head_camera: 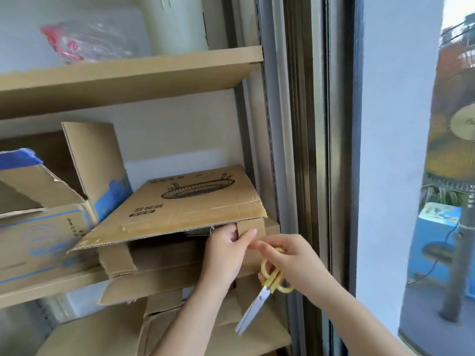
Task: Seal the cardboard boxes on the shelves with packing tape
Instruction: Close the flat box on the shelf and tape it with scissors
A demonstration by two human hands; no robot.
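A flat brown cardboard box [185, 201] printed with a heater drawing lies on the middle shelf [51, 286], its lid flap raised over the open front. A strip of clear packing tape [123, 228] shines along the lid's front edge. My left hand [226, 253] pinches the small side flap [246, 228] at the box's right front corner. My right hand [285, 258] sits just right of it, its fingertips near that flap, with yellow-handled scissors [262, 299] hooked on its fingers. The blades hang closed, pointing down-left.
A blue-and-brown box [51, 227] with open flaps stands left of the heater box. More cardboard [205, 330] lies on the shelf below. A plastic bag [84, 42] rests on the upper shelf. A metal upright and window frame [303, 150] run close on the right.
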